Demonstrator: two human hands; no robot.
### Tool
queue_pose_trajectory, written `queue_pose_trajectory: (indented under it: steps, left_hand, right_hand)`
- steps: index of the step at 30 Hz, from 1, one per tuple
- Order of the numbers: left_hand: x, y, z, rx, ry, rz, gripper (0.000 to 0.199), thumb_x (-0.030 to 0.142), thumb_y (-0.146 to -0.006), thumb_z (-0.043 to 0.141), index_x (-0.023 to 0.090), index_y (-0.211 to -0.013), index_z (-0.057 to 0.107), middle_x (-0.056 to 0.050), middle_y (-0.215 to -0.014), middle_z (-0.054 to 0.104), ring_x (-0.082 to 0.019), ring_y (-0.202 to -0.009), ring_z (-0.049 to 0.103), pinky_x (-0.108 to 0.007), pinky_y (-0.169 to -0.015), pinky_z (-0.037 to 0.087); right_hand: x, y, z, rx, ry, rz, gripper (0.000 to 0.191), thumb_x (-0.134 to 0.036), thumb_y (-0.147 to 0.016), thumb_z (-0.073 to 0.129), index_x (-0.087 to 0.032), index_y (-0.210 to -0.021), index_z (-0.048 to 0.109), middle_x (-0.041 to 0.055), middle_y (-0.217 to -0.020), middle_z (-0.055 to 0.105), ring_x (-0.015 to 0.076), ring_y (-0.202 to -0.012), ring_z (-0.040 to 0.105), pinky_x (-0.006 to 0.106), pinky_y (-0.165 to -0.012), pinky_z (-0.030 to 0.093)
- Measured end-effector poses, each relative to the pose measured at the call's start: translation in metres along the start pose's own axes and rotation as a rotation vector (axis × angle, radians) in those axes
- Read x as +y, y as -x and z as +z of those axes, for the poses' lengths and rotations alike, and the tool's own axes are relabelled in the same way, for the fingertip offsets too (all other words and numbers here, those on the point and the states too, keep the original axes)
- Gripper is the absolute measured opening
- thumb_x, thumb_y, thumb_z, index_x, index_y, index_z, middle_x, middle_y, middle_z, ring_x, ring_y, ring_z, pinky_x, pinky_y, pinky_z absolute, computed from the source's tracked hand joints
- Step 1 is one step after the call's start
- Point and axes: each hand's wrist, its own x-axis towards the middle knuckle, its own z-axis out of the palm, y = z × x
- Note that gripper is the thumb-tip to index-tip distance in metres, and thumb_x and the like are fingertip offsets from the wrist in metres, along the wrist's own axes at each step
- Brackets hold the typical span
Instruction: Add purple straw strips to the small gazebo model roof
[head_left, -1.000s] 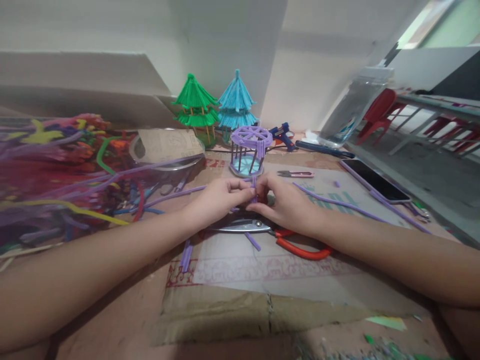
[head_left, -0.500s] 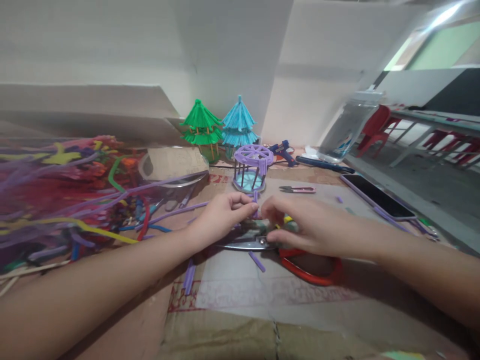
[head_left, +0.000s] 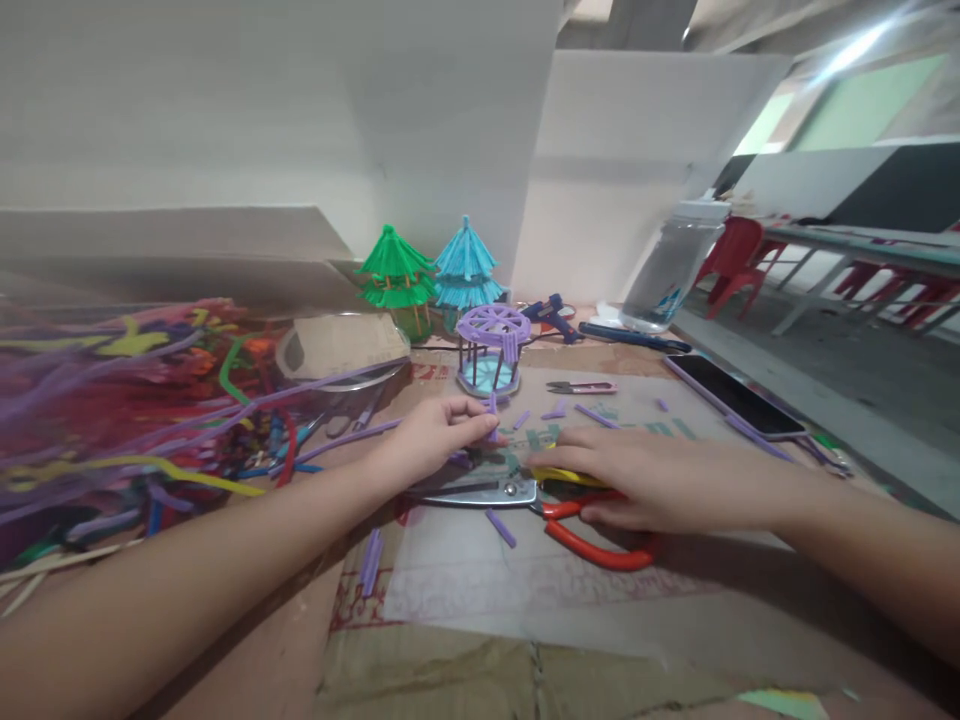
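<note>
My left hand point(head_left: 450, 432) pinches a short purple pipe cleaner piece point(head_left: 493, 408) that stands up between thumb and fingertips. My right hand point(head_left: 607, 475) is closed over the handles of large scissors point(head_left: 525, 493), which lie on the work surface with their blades pointing left, below my left hand. One handle is yellow and the other red; the fingers partly hide both. Just beyond my left hand stands a small round frame point(head_left: 495, 325) with a purple spoked top, dark posts and a light blue base. Several cut purple pieces point(head_left: 501, 528) lie around the scissors.
Green point(head_left: 397, 265) and light blue point(head_left: 466, 265) tiered-roof models stand at the back. Colourful pipe cleaners point(head_left: 150, 400) are heaped at left. Thread snips point(head_left: 581, 387), a glue gun point(head_left: 551, 318), a phone point(head_left: 735, 395) and a clear bottle point(head_left: 671, 270) are farther right.
My right hand has moved from beside my left fingertips onto the scissors' handles. My left hand still pinches the purple piece. The camera view has shifted slightly.
</note>
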Motion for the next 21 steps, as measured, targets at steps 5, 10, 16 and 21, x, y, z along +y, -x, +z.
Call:
queue_pose_trajectory:
  steps: [5, 10, 16, 21]
  left_hand:
    - [-0.001, 0.0, -0.001, 0.04, 0.002, -0.005, 0.035, 0.05, -0.078, 0.07, 0.017, -0.089, 0.063, -0.007, -0.091, 0.077, -0.02, -0.086, 0.072, -0.026, -0.068, 0.051]
    - [-0.002, -0.001, -0.002, 0.068, 0.035, 0.012, 0.034, 0.048, -0.078, 0.071, 0.016, -0.087, 0.065, -0.007, -0.091, 0.076, -0.02, -0.086, 0.072, -0.028, -0.076, 0.052]
    - [-0.004, -0.002, 0.001, 0.051, 0.029, 0.026, 0.032, 0.045, -0.076, 0.073, 0.015, -0.083, 0.066, -0.005, -0.081, 0.075, -0.016, -0.072, 0.069, -0.025, -0.067, 0.05]
    - [-0.004, 0.001, 0.002, 0.045, 0.012, 0.049, 0.024, 0.039, -0.081, 0.068, 0.016, -0.08, 0.064, -0.003, -0.08, 0.074, -0.014, -0.074, 0.069, -0.023, -0.068, 0.049]
  right_hand:
    - [0.001, -0.007, 0.013, -0.029, 0.02, -0.035, 0.071, -0.009, -0.079, 0.053, -0.03, -0.146, 0.04, 0.0085, -0.112, 0.059, 0.0209, -0.094, 0.059, 0.03, -0.076, 0.048]
    - [0.007, -0.013, 0.025, 0.091, -0.084, -0.079, 0.066, -0.006, -0.078, 0.052, -0.03, -0.14, 0.05, 0.0077, -0.121, 0.062, 0.0206, -0.105, 0.06, 0.033, -0.088, 0.048]
    - [0.024, -0.007, 0.003, 0.275, -0.188, 0.033, 0.063, -0.016, -0.084, 0.053, -0.033, -0.144, 0.044, 0.003, -0.129, 0.063, 0.0221, -0.112, 0.061, 0.033, -0.092, 0.049]
    - [0.043, 0.007, -0.022, 0.183, -0.205, 0.171, 0.052, -0.037, -0.081, 0.065, -0.028, -0.132, 0.054, 0.0052, -0.122, 0.066, 0.0266, -0.106, 0.063, 0.032, -0.084, 0.052]
